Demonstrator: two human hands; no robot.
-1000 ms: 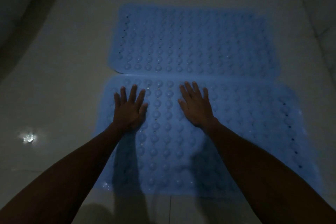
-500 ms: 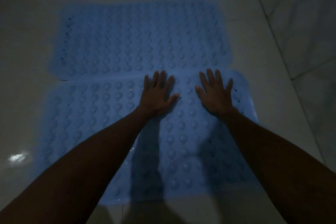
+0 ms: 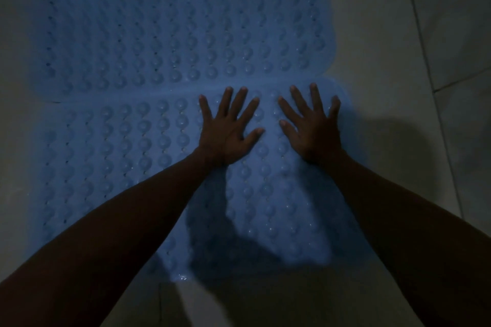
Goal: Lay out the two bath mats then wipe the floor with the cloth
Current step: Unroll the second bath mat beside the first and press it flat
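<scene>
On pale tiled floor (image 3: 377,34), two blue rubber studded bath mats laid side by side: far mat (image 3: 180,24), near mat (image 3: 127,156). Both palms shifted rightward since earlier, now pressed near right end. Left hand (image 3: 228,135), right hand (image 3: 316,133): fingers spread wide, nothing held. Flattening judged nearly done; cloth not seen.

A single head-worn wide-angle camera is looking steeply down and forward from above the person's outstretched forearms; it is sitting close over the pale tiled floor (image 3: 377,34); it is framing two blue studded rubber bath mats (image 3: 172,34); no second view is sharing the scene.
</scene>
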